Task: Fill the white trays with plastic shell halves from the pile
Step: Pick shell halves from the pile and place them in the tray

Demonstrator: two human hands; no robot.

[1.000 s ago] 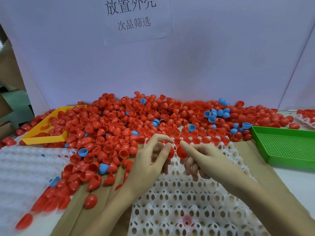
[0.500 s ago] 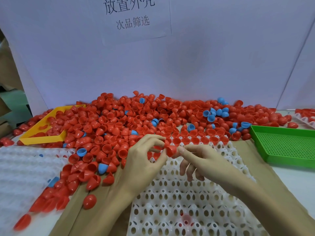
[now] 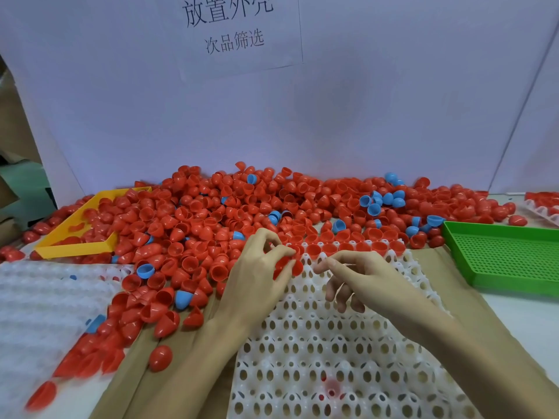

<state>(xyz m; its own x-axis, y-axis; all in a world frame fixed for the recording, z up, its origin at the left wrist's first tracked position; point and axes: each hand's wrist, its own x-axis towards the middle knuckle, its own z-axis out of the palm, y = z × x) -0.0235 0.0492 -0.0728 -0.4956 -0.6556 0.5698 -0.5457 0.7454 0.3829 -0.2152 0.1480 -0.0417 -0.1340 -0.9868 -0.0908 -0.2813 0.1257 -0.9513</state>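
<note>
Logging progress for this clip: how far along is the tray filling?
Early. Done: only the far row of the white tray holds red shells. In hand: the left hand grips red shell halves at the second row; the right hand holds nothing visible. Left: nearly all nearer pockets are unfilled, and the pile remains large.

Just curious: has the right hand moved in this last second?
Yes. The right hand has let go of the red shell and drawn slightly back over the white tray.

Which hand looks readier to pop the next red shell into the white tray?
Probably the left hand: it pinches red shell halves just above the white tray, beside the filled far row. The right hand appears to hold nothing.
</note>
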